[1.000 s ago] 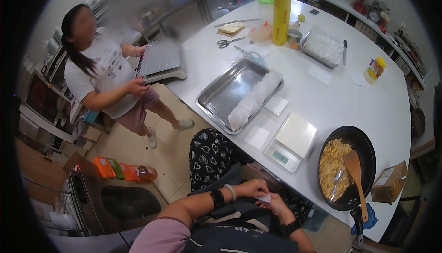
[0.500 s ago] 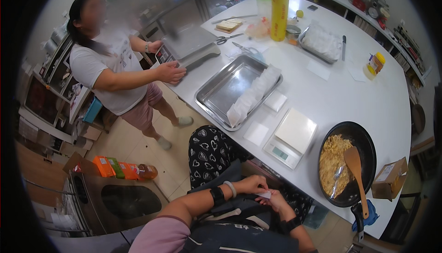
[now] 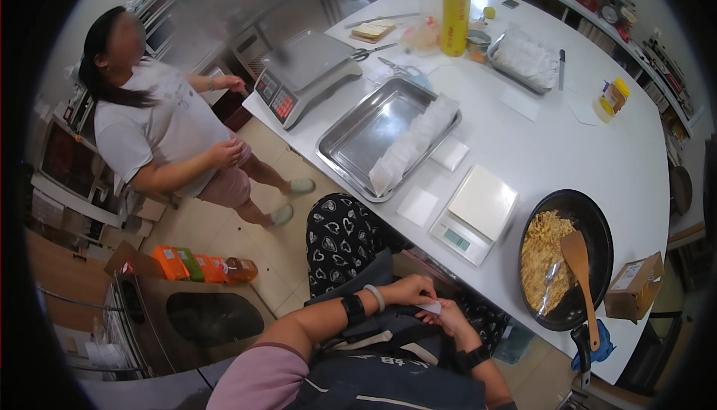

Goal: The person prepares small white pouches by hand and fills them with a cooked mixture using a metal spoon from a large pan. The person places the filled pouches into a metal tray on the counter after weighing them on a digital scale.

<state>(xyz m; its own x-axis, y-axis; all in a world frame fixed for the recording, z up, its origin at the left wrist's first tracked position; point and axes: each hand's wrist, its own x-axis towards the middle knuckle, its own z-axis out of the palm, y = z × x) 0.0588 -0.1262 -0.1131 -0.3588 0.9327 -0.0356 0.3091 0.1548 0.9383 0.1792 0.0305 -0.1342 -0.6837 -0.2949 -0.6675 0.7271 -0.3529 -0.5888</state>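
Note:
My left hand and my right hand meet over my lap, below the table's near edge. Between them is a small white piece of paper, pinched by the fingers of both. On the table in front lies a small white digital kitchen scale with a bare platform. White paper sheets and a stack of white papers lie to its left. Farther left, a steel tray holds a row of white paper-wrapped pieces along its right side.
A black frying pan with crumbly yellow food and a wooden spatula sits at right, beside a cardboard box. A co-worker stands at left by a larger scale. A yellow film roll stands farther back.
The co-worker has taken both hands off the larger scale and drawn back to the left. My hands remain together on the small paper, with slight finger movement.

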